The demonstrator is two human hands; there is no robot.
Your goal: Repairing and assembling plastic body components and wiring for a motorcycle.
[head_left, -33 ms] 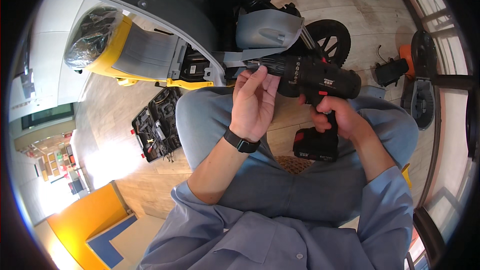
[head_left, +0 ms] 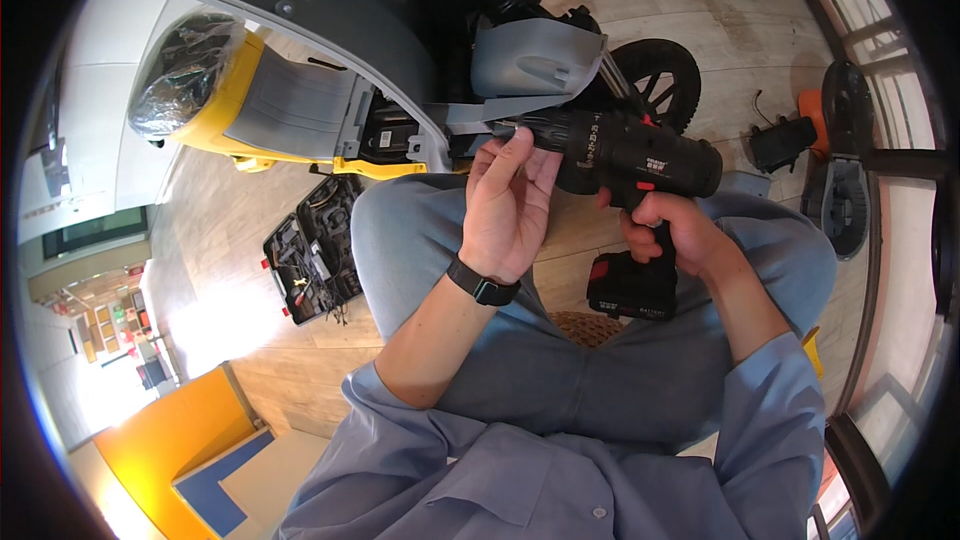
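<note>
Hands are both engaged with one black cordless drill with red accents (head_left: 645,160), which is held sideways above the lap, its nose pointed left. By the right hand (head_left: 678,228) the drill's grip is enclosed, fingers curled round it, above a black and red block-shaped battery (head_left: 632,287). By the left hand (head_left: 510,202), half closed and palm up, the ribbed black chuck (head_left: 545,130) is pinched at its front end between thumb and fingers; whether a bit is held there cannot be told. A black strap with a buckle (head_left: 482,282) is worn on the left wrist.

Just beyond the drill, a curved grey plastic cover (head_left: 535,58) and a black spoked wheel (head_left: 655,90) are seen. To its left, a ribbed grey and yellow plastic body section (head_left: 295,105) is placed. Farther left and nearer the wearer, an open black case packed with tools (head_left: 315,252) is laid on the pale wood-patterned floor (head_left: 220,225). Right of the drill, a black boxy part with a wire (head_left: 782,145) and a long dark-grey moulded part (head_left: 838,210) are set.
</note>
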